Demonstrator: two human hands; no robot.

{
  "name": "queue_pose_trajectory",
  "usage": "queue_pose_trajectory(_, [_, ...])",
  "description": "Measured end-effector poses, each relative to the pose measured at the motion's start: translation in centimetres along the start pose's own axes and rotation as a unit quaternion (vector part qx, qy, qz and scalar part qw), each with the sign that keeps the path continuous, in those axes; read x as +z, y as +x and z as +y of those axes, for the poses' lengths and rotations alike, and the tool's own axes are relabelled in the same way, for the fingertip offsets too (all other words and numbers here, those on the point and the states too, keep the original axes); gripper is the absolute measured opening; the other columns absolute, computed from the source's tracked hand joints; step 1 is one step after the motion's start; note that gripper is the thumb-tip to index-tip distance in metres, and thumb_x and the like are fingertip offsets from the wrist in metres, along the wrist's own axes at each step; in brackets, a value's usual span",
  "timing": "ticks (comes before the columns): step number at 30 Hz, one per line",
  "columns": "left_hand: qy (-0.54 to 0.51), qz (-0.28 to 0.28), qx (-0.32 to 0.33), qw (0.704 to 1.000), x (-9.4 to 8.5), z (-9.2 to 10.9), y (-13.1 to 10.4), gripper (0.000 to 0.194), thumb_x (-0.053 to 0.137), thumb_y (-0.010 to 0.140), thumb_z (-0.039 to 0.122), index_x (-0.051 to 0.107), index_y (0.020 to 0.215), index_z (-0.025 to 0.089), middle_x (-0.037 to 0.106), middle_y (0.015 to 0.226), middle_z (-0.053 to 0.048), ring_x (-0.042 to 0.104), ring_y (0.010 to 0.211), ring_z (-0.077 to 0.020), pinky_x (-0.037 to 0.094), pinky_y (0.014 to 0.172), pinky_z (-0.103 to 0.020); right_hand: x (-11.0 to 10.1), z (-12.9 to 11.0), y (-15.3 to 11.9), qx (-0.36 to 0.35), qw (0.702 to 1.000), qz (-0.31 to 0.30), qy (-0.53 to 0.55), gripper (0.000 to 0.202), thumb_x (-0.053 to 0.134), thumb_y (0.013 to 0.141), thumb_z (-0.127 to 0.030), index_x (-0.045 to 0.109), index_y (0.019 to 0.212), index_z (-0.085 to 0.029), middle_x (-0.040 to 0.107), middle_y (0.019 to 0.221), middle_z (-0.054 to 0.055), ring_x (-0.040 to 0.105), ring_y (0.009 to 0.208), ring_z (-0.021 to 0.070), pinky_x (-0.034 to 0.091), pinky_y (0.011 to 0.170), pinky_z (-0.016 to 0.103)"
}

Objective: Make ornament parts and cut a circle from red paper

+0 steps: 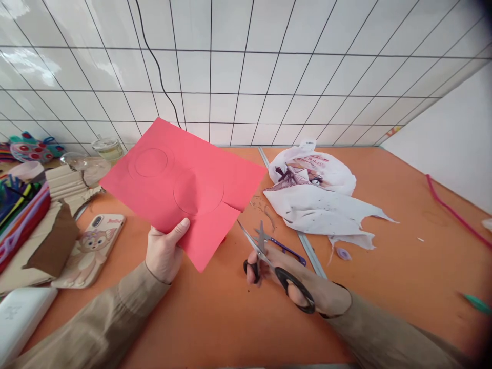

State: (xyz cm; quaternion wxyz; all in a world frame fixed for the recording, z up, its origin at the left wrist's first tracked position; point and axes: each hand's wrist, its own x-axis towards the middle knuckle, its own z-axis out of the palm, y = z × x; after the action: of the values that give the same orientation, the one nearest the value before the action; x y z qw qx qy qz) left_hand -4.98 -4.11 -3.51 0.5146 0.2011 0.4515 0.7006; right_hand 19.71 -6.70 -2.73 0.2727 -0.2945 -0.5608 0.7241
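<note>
My left hand (166, 252) pinches the lower edge of a sheet of red paper (188, 169), thumb on top and fingers hidden beneath. Two circles are drawn in outline on the sheet. A cut runs in from its right side to the larger circle. Fingers through the black handles, my right hand (265, 266) holds a pair of scissors (265, 251) with the blades parted, just right of the paper and apart from it. Behind that hand, a purple-handled tool (286, 248) lies on the table.
A white plastic bag (319, 200) lies at the back right. On the left are a phone in a cartoon case (90, 251), torn cardboard (57, 246), pipe cleaners (21, 215), a lidded glass jar (108, 148) and a white power bank (25, 323). A pink pipe cleaner (457, 212) lies right on the orange table (230, 328).
</note>
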Motion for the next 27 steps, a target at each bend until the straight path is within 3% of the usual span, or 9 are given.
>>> queue_pose_trajectory(4, [-0.004, -0.005, -0.001, 1.0, 0.2, 0.0, -0.4, 0.043, 0.093, 0.051, 0.022, 0.074, 0.089, 0.015, 0.077, 0.102, -0.009, 0.068, 0.108, -0.0288, 0.055, 0.095, -0.039, 1.2, -0.5, 0.9, -0.021, 0.997, 0.046, -0.064, 0.063, 0.053, 0.081, -0.076, 0.055, 0.112, -0.022, 0.062, 0.094, 0.011, 0.059, 0.09, 0.024, 0.049, 0.079, 0.04])
queue_pose_trajectory(8, [0.001, -0.017, 0.013, 1.0, 0.2, -0.3, -0.8, 0.039, 0.092, 0.053, 0.021, 0.074, 0.088, 0.016, 0.077, 0.105, -0.009, 0.066, 0.112, -0.0298, 0.056, 0.095, -0.04, 1.8, -0.7, 1.8, -0.031, 0.994, 0.032, -0.098, 0.055, 0.047, 0.088, -0.07, 0.055, 0.117, -0.024, 0.06, 0.098, 0.011, 0.057, 0.09, 0.0238, 0.05, 0.076, 0.039])
queue_pose_trajectory(17, [0.013, -0.03, 0.024, 0.999, 0.3, -0.3, -1.3, 0.044, 0.091, 0.054, 0.021, 0.074, 0.095, 0.018, 0.077, 0.105, -0.009, 0.067, 0.111, -0.0308, 0.056, 0.095, -0.043, 2.1, -1.0, 2.7, -0.07, 0.993, 0.01, -0.096, 0.047, 0.042, 0.093, -0.065, 0.054, 0.122, -0.03, 0.053, 0.097, 0.006, 0.051, 0.087, 0.02, 0.048, 0.076, 0.035])
queue_pose_trajectory(23, [0.028, -0.043, 0.039, 0.998, 0.5, -0.2, -2.0, 0.035, 0.091, 0.055, 0.022, 0.076, 0.086, 0.018, 0.078, 0.089, -0.007, 0.067, 0.111, -0.031, 0.052, 0.101, -0.046, 2.8, -2.5, 3.0, -0.045, 0.988, 0.053, -0.135, 0.056, 0.046, 0.088, -0.069, 0.053, 0.128, -0.031, 0.052, 0.081, 0.003, 0.047, 0.072, 0.0193, 0.045, 0.074, 0.038])
queue_pose_trajectory(27, [0.044, -0.053, 0.049, 0.996, 0.4, -0.2, -2.3, 0.032, 0.09, 0.057, 0.025, 0.077, 0.086, 0.019, 0.078, 0.091, -0.008, 0.067, 0.11, -0.0322, 0.053, 0.1, -0.048, 2.7, -2.2, 3.1, -0.056, 0.983, 0.07, -0.162, 0.055, 0.046, 0.087, -0.069, 0.059, 0.122, -0.029, 0.05, 0.073, 0.003, 0.046, 0.065, 0.0193, 0.045, 0.066, 0.037])
